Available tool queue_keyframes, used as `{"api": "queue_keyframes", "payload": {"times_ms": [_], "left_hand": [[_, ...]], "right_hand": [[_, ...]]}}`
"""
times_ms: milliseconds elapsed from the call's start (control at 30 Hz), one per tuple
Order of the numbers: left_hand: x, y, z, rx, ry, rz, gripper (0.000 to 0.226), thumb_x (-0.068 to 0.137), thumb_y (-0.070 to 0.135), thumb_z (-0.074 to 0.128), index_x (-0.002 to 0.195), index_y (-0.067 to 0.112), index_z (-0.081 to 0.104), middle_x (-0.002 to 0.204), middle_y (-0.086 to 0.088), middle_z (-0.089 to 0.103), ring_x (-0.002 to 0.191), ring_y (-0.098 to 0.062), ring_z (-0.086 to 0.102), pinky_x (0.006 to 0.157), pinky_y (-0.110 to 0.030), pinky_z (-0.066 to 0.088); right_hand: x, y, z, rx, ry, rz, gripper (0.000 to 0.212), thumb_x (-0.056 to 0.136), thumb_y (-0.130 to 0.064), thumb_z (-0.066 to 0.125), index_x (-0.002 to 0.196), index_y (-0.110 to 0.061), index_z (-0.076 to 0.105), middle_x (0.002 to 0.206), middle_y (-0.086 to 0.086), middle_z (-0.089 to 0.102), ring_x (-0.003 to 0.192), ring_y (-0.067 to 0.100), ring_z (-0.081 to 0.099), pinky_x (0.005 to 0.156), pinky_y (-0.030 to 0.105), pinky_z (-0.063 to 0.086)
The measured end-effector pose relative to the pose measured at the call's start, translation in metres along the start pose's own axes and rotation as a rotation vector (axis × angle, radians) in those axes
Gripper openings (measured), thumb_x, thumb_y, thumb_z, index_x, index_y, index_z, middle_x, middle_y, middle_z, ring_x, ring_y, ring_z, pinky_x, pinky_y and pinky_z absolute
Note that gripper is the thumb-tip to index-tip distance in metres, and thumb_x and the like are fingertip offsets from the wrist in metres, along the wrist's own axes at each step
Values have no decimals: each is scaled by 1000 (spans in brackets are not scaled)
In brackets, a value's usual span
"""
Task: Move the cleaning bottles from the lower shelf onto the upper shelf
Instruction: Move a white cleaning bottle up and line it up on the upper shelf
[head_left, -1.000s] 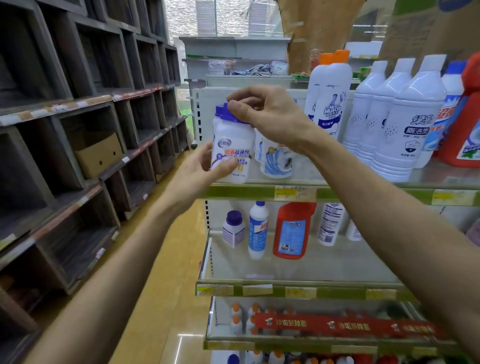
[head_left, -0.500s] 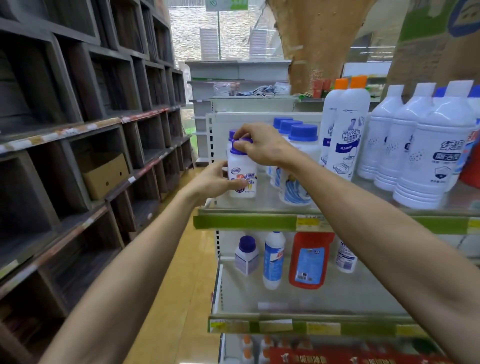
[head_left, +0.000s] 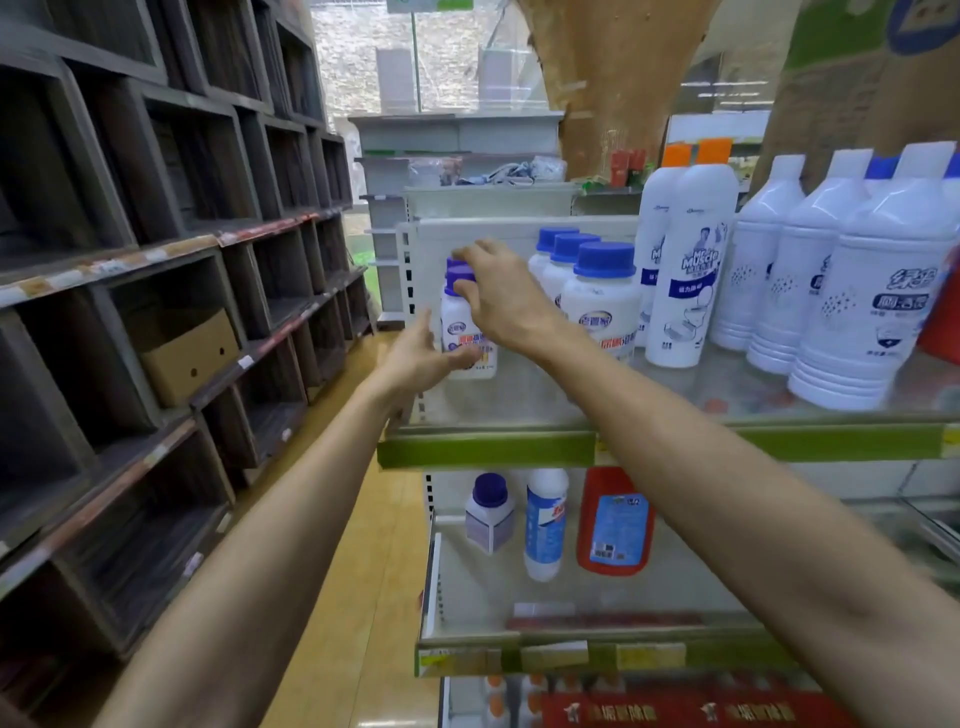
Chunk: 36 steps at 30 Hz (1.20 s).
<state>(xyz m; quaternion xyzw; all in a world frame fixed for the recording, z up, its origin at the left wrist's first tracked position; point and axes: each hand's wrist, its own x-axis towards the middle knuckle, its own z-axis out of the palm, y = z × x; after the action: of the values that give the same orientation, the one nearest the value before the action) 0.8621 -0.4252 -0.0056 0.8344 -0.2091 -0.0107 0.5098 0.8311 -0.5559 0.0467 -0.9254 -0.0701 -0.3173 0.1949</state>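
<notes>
Head view: since a second ago, small white bottle (head_left: 464, 332) carried from out over the front lip deeper onto the upper shelf (head_left: 485, 451), now standing upright at about 9 o'clock from centre, far left end of that shelf, just beside the row of three blue-capped jars (head_left: 602, 296) at its 3 o'clock. Seemingly down on the shelf surface, though the base sits partly behind the left hand. Meaning for the task: one bottle as good as delivered, only the letting go left. Right hand (head_left: 501, 296) draped over the purple cap from 12 o'clock, fingers curled round it, still grasping. Left hand (head_left: 423, 358) at the bottle's 7 o'clock, fingers mostly straight and spread, thumb across the lower label, steadying rather than clenching. Exact tightness of either hold hard to judge through motion blur. Below, at about 6 o'clock, lower shelf (head_left: 519, 657) still carrying a squat purple-capped bottle (head_left: 489, 512), a slim blue-labelled bottle (head_left: 545, 522) and a red bottle (head_left: 614, 522) in a row, close together, apart from both hands. Those likely the remaining work. Tall white bottles (head_left: 862, 291) crowding the upper shelf toward 3 o'clock, so free room mostly at the left front.
</notes>
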Motion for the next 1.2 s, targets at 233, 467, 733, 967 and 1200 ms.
{"api": "queue_keyframes", "payload": {"times_ms": [233, 467, 733, 967, 1200], "left_hand": [[-84, -9, 8, -120, 512, 390, 28, 97, 21, 62, 124, 13, 59, 115, -1, 66, 106, -12, 65, 94, -33, 56], [-164, -75, 81, -197, 489, 305, 14, 99, 4, 54, 107, 13, 62, 92, 2, 65, 85, -13, 63, 75, -25, 53], [-91, -103, 153, 18, 182, 95, 13, 96, 20, 62, 107, 14, 63, 100, -2, 67, 87, -20, 64, 72, -30, 51], [-20, -88, 192, 347, -52, 67, 34, 98, 34, 58, 125, 15, 65, 126, -10, 69, 112, -28, 64, 91, -44, 53], [-73, -77, 208, 285, 98, 155, 23, 94, 18, 67, 115, 11, 61, 100, -1, 66, 79, -14, 59, 70, -30, 47]], "right_hand": [[-126, 1, -16, 219, 346, -305, 13, 96, -3, 59, 105, 1, 67, 101, 12, 67, 91, 16, 61, 86, 17, 46], [-253, 58, 29, 262, 186, -161, 9, 94, -2, 63, 100, 0, 69, 94, 9, 68, 88, 21, 63, 80, 33, 53], [-292, 129, 42, 189, -30, 51, 11, 95, -10, 60, 101, -7, 68, 96, 5, 67, 91, 22, 62, 83, 32, 49], [-314, 166, 28, 176, -130, 223, 11, 96, -13, 61, 103, -11, 69, 101, 3, 68, 96, 20, 62, 84, 30, 49], [-330, 194, 11, 201, -233, 316, 13, 97, -18, 58, 107, -14, 67, 104, 1, 66, 98, 17, 61, 89, 37, 51]]}}
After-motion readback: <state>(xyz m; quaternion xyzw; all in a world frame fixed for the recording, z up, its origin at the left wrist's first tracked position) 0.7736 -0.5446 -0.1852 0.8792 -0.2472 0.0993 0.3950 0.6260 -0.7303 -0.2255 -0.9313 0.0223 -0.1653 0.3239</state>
